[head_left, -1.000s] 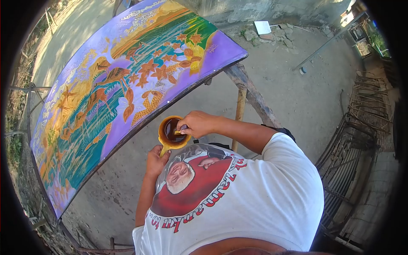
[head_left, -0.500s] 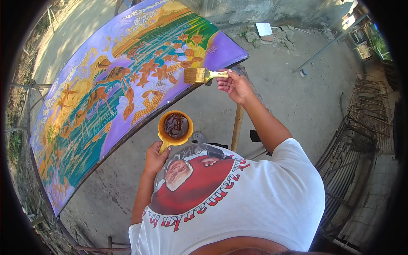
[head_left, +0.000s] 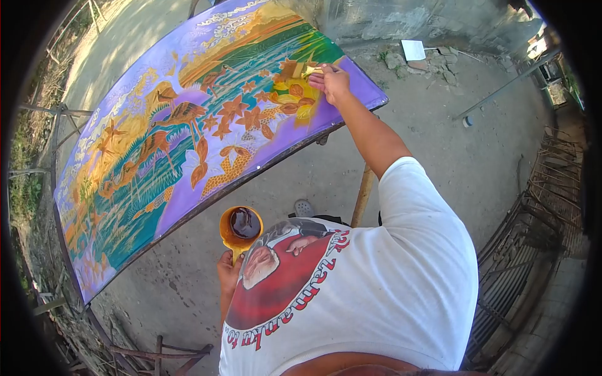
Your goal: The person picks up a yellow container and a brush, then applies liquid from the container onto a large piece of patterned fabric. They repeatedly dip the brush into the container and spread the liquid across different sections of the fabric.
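Flat paintbrush: the broad brush point(head_left: 303, 71) is held out over the orange and yellow flowers near the right end of the painted fabric point(head_left: 188, 141); whether the bristles touch it, I cannot tell.
Right hand: the right hand point(head_left: 331, 83) has its fingers drawn in around the brush handle, with the arm stretched well forward.
Brush handling: probably light, with a stiff handle and soft bristles; best gripped on the handle, clear of the bristles (wet fingers could make it slippery).
Yellow dipper: the cup point(head_left: 230, 236) is in front of the shirt point(head_left: 401, 269), apart from the fabric and below its near edge, with dark liquid point(head_left: 245, 224) inside.
Left hand: the left hand point(head_left: 228, 271) is wrapped around the dipper's short handle, though the shirt hides part of the grip.
Dipper handling: likely light itself but weighted toward the bowl; the handle is the place to hold, kept level against spills.
Fabric handling: seemingly thin and taut along its dark frame point(head_left: 251, 177), so a light touch suits it.
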Demonstrator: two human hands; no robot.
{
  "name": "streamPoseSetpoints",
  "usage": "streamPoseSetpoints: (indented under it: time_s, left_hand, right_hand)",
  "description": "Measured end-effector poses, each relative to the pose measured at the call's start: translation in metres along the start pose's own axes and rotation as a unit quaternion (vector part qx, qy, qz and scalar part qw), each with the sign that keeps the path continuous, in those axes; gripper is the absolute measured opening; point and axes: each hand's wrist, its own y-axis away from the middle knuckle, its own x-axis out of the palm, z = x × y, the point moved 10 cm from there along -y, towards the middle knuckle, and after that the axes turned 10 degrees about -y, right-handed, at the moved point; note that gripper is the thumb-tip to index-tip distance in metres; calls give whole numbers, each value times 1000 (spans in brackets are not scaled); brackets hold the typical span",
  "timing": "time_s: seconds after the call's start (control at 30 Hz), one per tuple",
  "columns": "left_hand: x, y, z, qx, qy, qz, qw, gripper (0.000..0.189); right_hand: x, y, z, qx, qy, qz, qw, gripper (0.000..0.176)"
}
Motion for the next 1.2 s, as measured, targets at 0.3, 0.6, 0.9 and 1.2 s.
streamPoseSetpoints:
  time_s: [0.3,0.6,0.9,1.2]
  left_hand:
    - [1,39,10,-57,89,-100,989,11]
    - [-2,47,28,-52,91,-143,984,10]
    - [11,43,-9,-41,96,-143,984,10]
    - [18,55,1,-70,113,-146,980,10]
  right_hand:
    - [50,-21,-23,21,86,33,996,20]
    - [1,-93,34,-160,10,-109,981,20]
    - [16,-116,17,-94,-2,-87,992,19]
    - [35,-107,1,-62,55,-31,996,23]
